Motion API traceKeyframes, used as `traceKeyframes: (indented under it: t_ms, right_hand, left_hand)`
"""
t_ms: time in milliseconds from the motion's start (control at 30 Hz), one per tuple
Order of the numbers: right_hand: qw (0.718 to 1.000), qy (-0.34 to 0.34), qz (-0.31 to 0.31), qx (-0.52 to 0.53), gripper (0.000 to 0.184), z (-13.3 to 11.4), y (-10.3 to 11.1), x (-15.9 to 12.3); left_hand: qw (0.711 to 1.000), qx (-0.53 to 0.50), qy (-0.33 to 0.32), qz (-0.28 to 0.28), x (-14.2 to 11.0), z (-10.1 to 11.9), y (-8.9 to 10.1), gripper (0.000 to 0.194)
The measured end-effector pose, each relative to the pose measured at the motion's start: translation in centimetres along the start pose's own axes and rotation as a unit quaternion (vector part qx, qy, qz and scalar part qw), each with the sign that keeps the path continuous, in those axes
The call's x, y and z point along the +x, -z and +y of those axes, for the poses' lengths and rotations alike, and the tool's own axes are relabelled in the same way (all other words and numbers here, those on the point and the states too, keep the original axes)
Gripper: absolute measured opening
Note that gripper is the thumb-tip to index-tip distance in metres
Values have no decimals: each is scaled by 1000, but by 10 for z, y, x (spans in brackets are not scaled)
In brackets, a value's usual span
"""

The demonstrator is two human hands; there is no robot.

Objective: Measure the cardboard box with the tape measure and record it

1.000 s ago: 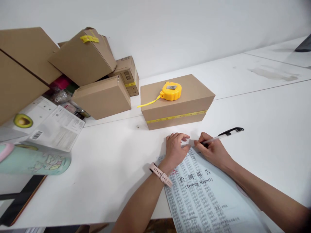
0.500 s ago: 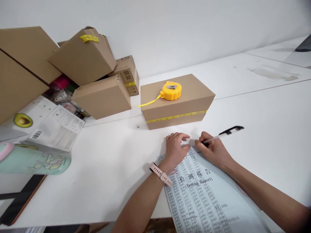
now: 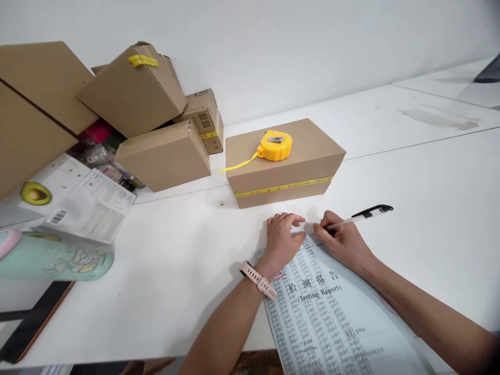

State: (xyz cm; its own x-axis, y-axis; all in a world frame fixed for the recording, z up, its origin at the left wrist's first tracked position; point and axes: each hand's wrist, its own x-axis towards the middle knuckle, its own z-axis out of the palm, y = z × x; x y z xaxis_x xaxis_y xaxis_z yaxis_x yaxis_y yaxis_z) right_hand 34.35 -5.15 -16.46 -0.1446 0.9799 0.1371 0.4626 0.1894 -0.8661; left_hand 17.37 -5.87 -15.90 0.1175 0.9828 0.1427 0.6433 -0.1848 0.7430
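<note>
My right hand (image 3: 342, 240) is closed round a pen (image 3: 361, 215) with a clear barrel and black clip, its tip hidden behind the fingers near the top edge of a paper sheet. That sheet, a printed report (image 3: 324, 312) headed "Testing Report", lies at the table's front and hangs past its edge. My left hand (image 3: 284, 237) rests on the report's upper left part, fingers spread and slightly bent. A pink band (image 3: 258, 280) circles the left wrist. Just beyond both hands sits a taped cardboard box (image 3: 281, 179), and on it lies a yellow tape measure (image 3: 275, 146).
Several cardboard boxes (image 3: 133, 94) are piled at the back left. In front of them are a white carton (image 3: 91, 203) with avocado pictures and a mint-green bottle (image 3: 58, 260) lying on its side. A black flat object (image 3: 37, 317) lies at the left front edge.
</note>
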Motion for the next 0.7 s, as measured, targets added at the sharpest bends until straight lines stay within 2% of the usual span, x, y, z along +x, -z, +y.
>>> traceKeyframes:
  t_ms: [700]
  right_hand:
    - [1000, -20, 2, 4, 26, -3, 2, 1]
  left_hand:
    - [1000, 3, 2, -5, 0, 1, 1, 27]
